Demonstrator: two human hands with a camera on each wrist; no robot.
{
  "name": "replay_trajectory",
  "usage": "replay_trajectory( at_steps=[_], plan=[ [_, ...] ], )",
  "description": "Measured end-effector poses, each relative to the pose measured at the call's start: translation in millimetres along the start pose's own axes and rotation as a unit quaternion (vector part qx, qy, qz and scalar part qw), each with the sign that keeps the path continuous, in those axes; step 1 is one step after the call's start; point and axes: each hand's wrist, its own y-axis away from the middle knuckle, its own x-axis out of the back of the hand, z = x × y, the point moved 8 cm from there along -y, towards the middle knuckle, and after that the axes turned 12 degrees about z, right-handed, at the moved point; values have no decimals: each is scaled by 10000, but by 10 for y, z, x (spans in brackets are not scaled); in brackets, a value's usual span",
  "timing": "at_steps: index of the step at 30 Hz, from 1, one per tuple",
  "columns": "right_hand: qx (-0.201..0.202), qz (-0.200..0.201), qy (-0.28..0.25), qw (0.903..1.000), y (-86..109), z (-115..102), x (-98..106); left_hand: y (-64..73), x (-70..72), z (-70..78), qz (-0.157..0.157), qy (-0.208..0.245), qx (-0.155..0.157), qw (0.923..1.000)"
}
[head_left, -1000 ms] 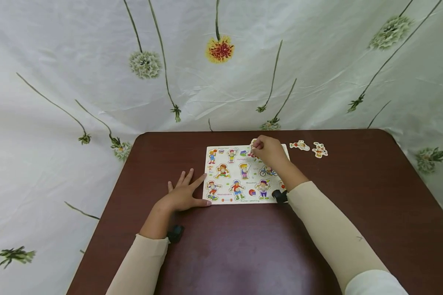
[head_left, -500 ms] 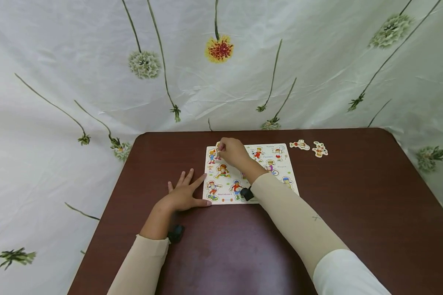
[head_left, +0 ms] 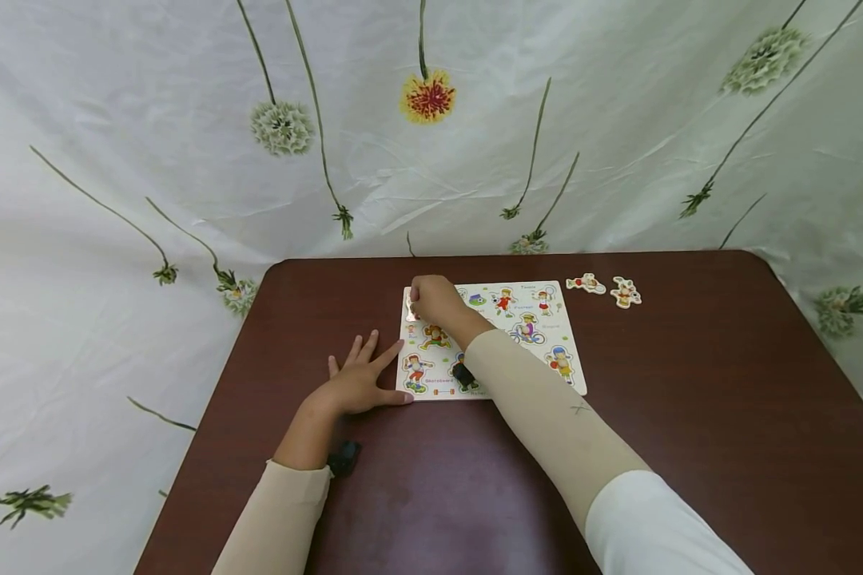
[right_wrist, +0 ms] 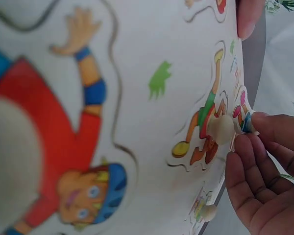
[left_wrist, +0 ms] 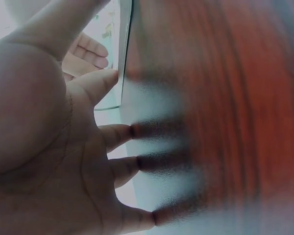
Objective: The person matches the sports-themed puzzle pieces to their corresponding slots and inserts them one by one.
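A white puzzle board (head_left: 562, 334) printed with cartoon sports children lies on the table, several knobbed pieces set in it. My right hand (head_left: 442, 305) is over its upper left corner. In the right wrist view, thumb and fingertips pinch a small puzzle piece (right_wrist: 245, 121) with pink shoes and a blue part, right against the board's far edge. The head view shows that piece mostly hidden by the hand. Spread flat at the board's left side is my left hand (head_left: 357, 383), thumb and index fingertips at the board edge, other fingertips on the table.
Two loose puzzle pieces lie right of the board: one lengthwise piece (head_left: 586, 283) and one white-edged figure (head_left: 626, 292). Behind the dark red-brown table (head_left: 690, 383) hangs a flowered cloth (head_left: 475, 176). The right sleeve (head_left: 539, 399) crosses the board's lower middle.
The right hand has carried the puzzle piece left along the board's top row, from right of the middle to the upper left corner, and lowered it slightly. The left hand has stayed still.
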Motion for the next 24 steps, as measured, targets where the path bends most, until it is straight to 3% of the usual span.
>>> replay_trajectory(
  at_steps=[7,13,19,24],
  plan=[
    [112,-263,364,9989,-83,15,-108,10,-2,6,-54,36,5,10000],
    [-43,-270,196,9994,-76,47,-124,19,10,11,-29,17,7,10000],
    [-386,-212,-348,9984,-18,113,-76,19,-1,15,-38,38,10,10000],
    [-726,6,-1630,9839,43,185,57,21,6,22,-38,26,21,10000]
  ],
)
